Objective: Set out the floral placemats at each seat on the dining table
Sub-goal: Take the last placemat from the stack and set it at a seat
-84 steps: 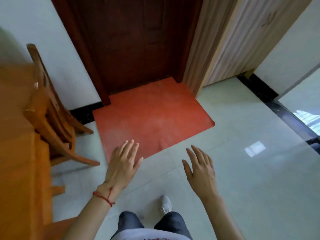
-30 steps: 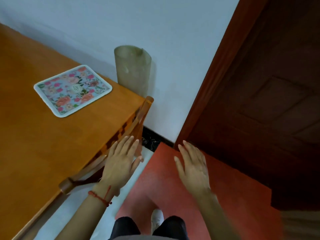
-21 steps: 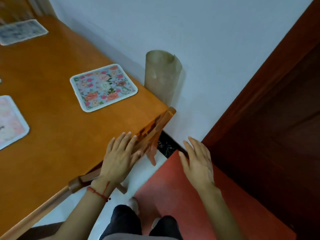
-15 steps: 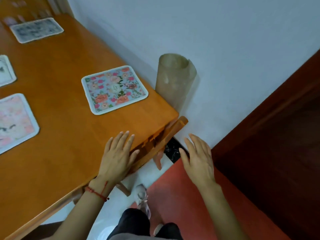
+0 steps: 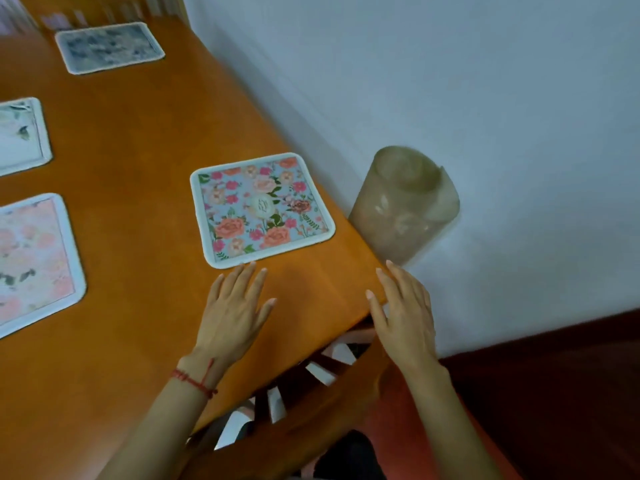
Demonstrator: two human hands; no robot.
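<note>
Floral placemat (image 5: 261, 208) beyond flat, empty hands (image 5: 231, 310)

The pale placemat with a grey-green leaf print (image 5: 20, 135) and the pink rose-patterned placemat (image 5: 34, 261) are both cut off by the picture's left edge, so their full outlines cannot be seen. The grey-blue placemat (image 5: 109, 46) near the far edge of the orange wooden worktop (image 5: 138, 140) is too blurred for its pattern to be read, and the things beyond it at the top left corner are smeared streaks. The wooden slatted chair (image 5: 311, 407) is mostly hidden under the worktop's near edge. The translucent beige rolled sheet (image 5: 403, 206) has its lower end hidden behind the worktop's corner
</note>
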